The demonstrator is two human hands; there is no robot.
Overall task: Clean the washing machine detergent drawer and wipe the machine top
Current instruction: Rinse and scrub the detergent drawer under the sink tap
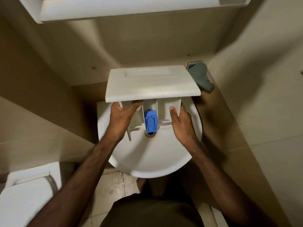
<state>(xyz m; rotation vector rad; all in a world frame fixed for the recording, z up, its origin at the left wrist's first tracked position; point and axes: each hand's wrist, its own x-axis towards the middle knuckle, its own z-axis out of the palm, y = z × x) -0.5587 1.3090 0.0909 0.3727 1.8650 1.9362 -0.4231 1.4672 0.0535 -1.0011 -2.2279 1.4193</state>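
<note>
I hold the white detergent drawer (150, 82) over a white washbasin (147, 154), front panel away from me and compartments facing me. A blue siphon cap (150, 122) sits in its middle compartment, just above the basin drain (150, 134). My left hand (122, 118) grips the drawer's left side, fingers curled into the left compartment. My right hand (181, 122) holds the right side wall, thumb pressed against the right compartment. The washing machine is out of view.
A grey-green cloth (200, 76) hangs on a metal holder at the wall right of the basin. A white toilet cistern (27, 190) stands at lower left. A white shelf (127, 9) juts out overhead. The tiled floor (116, 182) below the basin is wet.
</note>
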